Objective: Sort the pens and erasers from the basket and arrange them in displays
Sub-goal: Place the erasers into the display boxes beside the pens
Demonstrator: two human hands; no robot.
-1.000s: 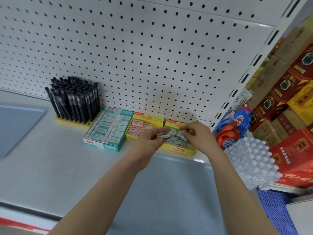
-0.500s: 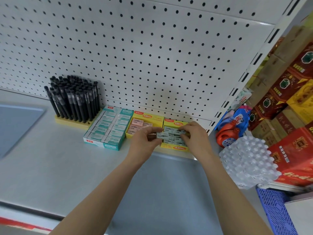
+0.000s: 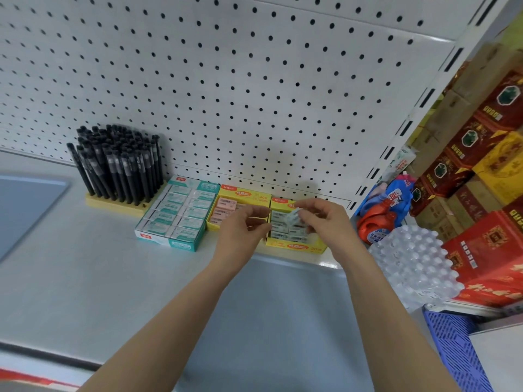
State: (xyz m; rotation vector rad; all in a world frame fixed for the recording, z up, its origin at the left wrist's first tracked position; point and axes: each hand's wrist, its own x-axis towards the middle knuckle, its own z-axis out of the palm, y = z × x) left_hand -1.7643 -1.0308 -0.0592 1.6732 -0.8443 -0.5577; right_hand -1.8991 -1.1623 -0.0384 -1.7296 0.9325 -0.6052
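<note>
Two bare forearms are extended from the bottom edge over a pale grey shelf (image 3: 85, 278). To the lower right, past the shelf's end, part of a blue slatted crate (image 3: 458, 352) is seen.

The left hand (image 3: 243, 230) is held in front of two yellow boxes, with its fingers curled toward the thumb. Whether anything is pinched there cannot be told. The right hand (image 3: 325, 222) is held over the right yellow box (image 3: 295, 247). A small pale wrapped eraser (image 3: 293, 218) is pinched between its thumb and fingertips and held tilted just above the box's contents.

That box is filled with rows of grey-wrapped erasers. Just beside it on the left, a second yellow box (image 3: 240, 193) is filled with pink erasers (image 3: 225, 205). Next on the left, a teal box (image 3: 169, 241) is packed with white and teal erasers. Further left, many black pens (image 3: 119, 165) are stood upright in a yellow holder (image 3: 113, 206).

All these displays are set at the back of the shelf, against a white pegboard (image 3: 254, 80). Off the shelf's right end, an orange bottle (image 3: 373, 224), a clear pack of bottles (image 3: 410, 264) and stacked red cartons (image 3: 495, 244) are seen.
</note>
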